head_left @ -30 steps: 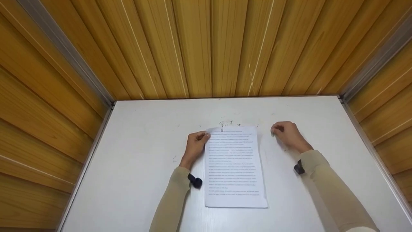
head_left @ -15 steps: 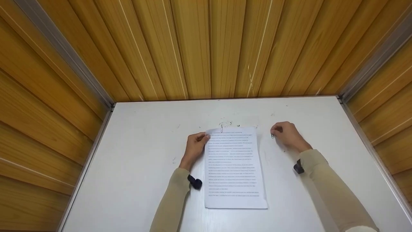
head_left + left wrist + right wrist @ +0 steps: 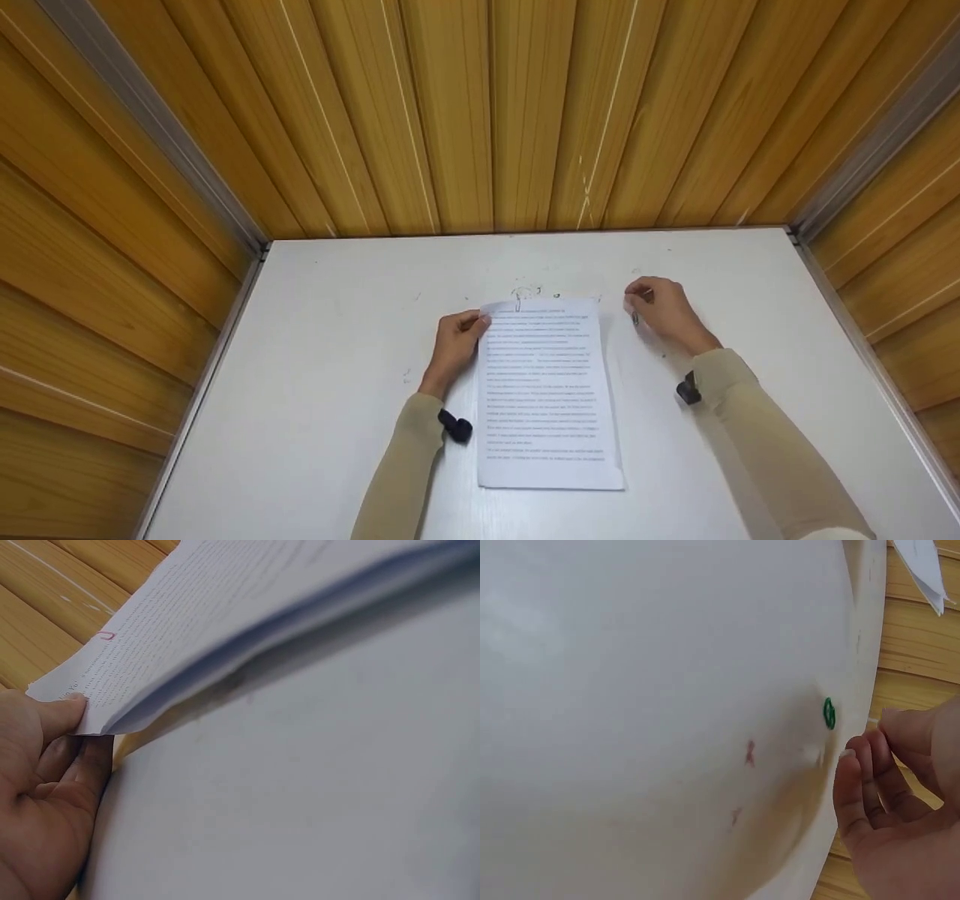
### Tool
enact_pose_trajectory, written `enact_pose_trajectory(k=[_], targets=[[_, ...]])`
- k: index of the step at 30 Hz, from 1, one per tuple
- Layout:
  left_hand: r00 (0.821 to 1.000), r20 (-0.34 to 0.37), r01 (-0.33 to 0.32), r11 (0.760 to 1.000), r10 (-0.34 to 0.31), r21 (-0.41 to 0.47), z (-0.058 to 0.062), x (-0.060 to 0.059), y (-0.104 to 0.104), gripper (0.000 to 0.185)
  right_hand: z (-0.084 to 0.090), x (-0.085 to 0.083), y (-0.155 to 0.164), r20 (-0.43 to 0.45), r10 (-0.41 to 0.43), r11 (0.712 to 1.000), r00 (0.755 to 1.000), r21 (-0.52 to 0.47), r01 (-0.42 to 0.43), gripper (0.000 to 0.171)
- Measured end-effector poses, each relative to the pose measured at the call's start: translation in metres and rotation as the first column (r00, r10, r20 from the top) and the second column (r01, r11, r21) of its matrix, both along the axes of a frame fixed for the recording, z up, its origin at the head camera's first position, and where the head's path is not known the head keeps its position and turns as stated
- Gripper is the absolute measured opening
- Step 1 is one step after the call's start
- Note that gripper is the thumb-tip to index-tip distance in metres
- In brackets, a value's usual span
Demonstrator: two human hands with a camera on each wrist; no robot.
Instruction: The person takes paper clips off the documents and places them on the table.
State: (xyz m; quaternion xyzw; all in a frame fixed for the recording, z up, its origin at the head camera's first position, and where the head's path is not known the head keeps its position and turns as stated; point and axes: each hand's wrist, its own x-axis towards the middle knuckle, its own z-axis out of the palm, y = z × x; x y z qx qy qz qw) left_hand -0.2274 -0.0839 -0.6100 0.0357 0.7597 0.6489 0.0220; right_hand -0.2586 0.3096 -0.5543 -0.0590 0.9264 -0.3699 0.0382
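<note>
Paper stack [image 3: 550, 394] corner pinched by left hand [image 3: 454, 346], white table [image 3: 330, 360]

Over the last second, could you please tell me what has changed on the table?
The right hand, pinching a small paper clip, has shifted slightly toward the stack of paper. The left hand still pinches the stack's top left corner; the stack has not visibly moved.
</note>
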Motion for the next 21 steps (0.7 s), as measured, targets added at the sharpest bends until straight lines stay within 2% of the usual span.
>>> enact_pose_trajectory(k=[7,15,21], targets=[[1.000,-0.006,0.005,1.000,-0.005,0.025,0.000,-0.002,0.002,0.025,0.014,-0.006,-0.027,-0.160,0.000,0.999,0.987,-0.052,-0.009,0.021],[1.000,-0.012,-0.001,1.000,0.001,0.019,0.000,-0.005,0.003,0.025,0.033,-0.008,-0.066,-0.245,0.050,0.993,0.968,-0.094,-0.075,0.018],[1.000,-0.015,0.004,1.000,-0.003,0.024,-0.001,-0.006,0.004,0.024,0.038,-0.006,-0.091,-0.280,0.105,0.985,0.954,-0.101,-0.138,0.016]])
